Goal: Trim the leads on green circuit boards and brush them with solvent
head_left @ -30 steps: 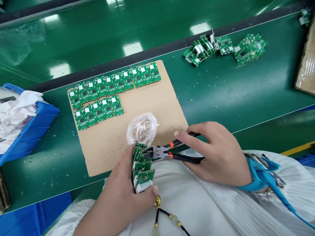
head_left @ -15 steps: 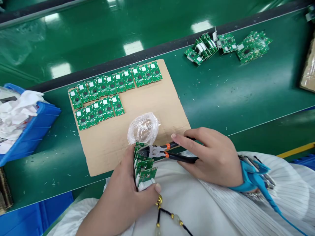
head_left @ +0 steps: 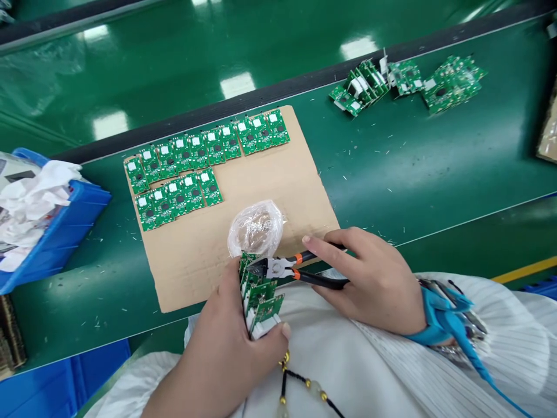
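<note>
My left hand (head_left: 230,342) is closed around a stack of green circuit boards (head_left: 266,306), held on edge near my body with white parts showing at the lower end. In my right hand (head_left: 369,284) are cutting pliers (head_left: 278,267) with black handles and orange bands. Their jaws lie against the upper boards of the stack; whether they touch a lead there is too small to tell. Just beyond the boards, a roll of clear plastic film (head_left: 256,228) rests on a cardboard sheet (head_left: 191,255). Two rows of circuit boards (head_left: 209,145) lie flat on the cardboard.
More circuit boards (head_left: 452,84) are heaped at the back right of the green bench (head_left: 391,151), which is strewn with tiny cut leads. A blue bin (head_left: 82,215) holding white crumpled material stands at the left. A blue wrist strap (head_left: 448,313) with its cord trails from my right wrist.
The boards in my left hand have shifted slightly right and down, together with that hand. The pliers stay at the upper boards. The whole view has moved a little.
</note>
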Available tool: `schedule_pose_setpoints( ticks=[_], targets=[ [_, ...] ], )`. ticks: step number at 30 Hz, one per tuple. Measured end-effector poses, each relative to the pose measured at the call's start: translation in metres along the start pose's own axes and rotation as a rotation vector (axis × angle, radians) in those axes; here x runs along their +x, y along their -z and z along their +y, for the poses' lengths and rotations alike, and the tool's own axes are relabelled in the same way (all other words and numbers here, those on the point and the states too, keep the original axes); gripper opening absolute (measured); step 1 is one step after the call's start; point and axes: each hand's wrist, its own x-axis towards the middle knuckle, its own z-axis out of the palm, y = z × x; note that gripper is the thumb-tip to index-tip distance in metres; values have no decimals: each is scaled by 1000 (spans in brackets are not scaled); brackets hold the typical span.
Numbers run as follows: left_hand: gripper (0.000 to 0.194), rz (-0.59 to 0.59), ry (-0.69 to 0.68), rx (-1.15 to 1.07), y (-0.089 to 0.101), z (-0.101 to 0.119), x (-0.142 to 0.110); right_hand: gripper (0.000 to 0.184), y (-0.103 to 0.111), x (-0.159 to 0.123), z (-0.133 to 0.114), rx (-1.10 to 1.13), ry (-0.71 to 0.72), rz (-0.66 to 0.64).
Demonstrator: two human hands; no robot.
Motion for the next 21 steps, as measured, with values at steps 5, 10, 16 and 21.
schedule_pose_setpoints(
  ticks=[5, 10, 16, 21],
  targets=[
    [65, -40, -8, -24, 3, 6, 2, 30, 0, -2, 2, 20, 21, -4],
    [58, -110, -39, -90, 6, 10, 4, 31, 5, -2, 4, 58, 19, -73],
    [61, -122, -45, -77, 9, 4, 2, 40, 8, 0, 13, 30, 5, -63],
    [69, -86, -66, -64, 7, -6, -1, 40, 7, -4, 18, -28, 43, -18]
  ],
)
